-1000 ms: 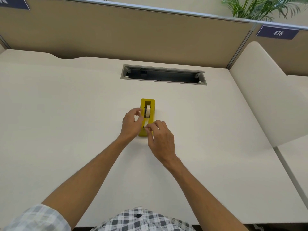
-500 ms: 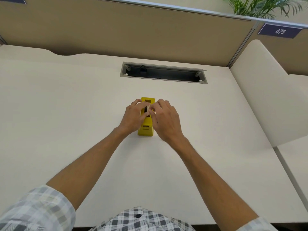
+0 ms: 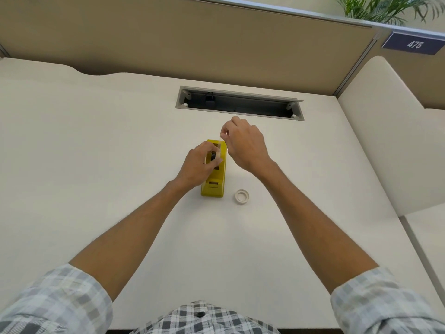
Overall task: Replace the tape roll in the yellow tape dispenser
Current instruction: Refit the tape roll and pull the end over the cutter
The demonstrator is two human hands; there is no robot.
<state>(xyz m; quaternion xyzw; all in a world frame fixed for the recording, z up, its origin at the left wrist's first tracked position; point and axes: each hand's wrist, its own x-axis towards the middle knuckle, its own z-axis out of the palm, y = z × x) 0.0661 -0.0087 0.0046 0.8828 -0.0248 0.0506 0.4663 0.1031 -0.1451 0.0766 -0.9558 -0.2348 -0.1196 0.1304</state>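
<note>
dispenser point(image 3: 214, 173) long axis runs toward the body | left hand point(image 3: 196, 166) grip closed on tape roll point(image 3: 216, 156) above its cradle | right hand point(image 3: 243, 143) pinched shut just beyond far end, contents unclear

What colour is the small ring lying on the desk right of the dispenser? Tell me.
White or off-white: the ring shows clearly in the head view, beside the yellow dispenser.

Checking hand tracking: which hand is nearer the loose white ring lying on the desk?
Right, narrowly, as far as this view shows. The right hand is above the loose white ring, farther back on the desk; the left hand is up-left of it, at the yellow tape dispenser.
</note>
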